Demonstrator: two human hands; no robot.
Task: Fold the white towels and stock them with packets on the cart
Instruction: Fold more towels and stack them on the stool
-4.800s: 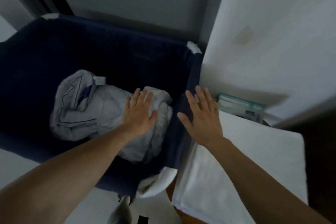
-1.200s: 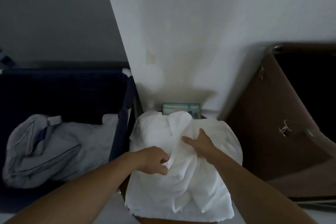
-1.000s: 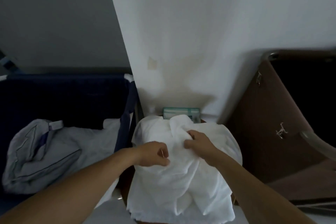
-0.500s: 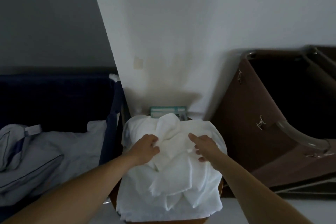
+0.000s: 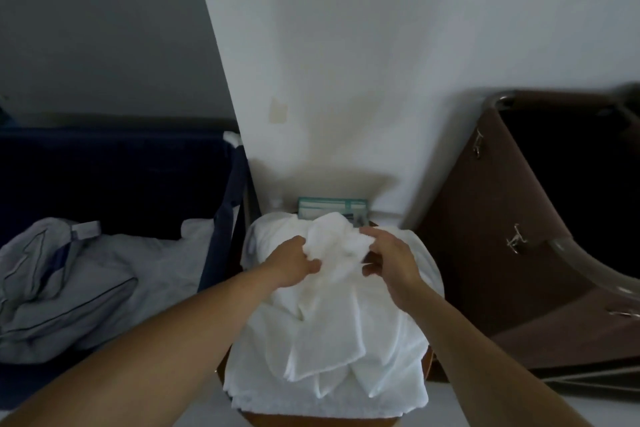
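In the head view, both bare forearms reached forward over a heap of white cloth at the middle of the scene. The left hand [image 5: 294,263] had its fingers curled into the bunched upper part of a loose white towel [image 5: 332,308], gripping a fold of it. The right hand [image 5: 391,263] faced it from the other side, fingers bent over the top of the same bunch and thumb beneath, so that the cloth was pinched between them. The towel hung crumpled from the two hands and spilled down in uneven flaps over a folded towel [image 5: 325,404] that lay flat beneath it on a brown wooden desk [image 5: 311,422], of which only the rounded rim showed. Just behind the heap, against the white wall [image 5: 381,62], stood a teal packet [image 5: 332,209], partly hidden by the raised cloth. To the left was a dark blue fabric bin [image 5: 121,177] holding rumpled pale linen [image 5: 69,288] with dark piping. To the right leaned a brown bag [image 5: 502,253] with metal clips along its edge; its inside was too dark to make out.
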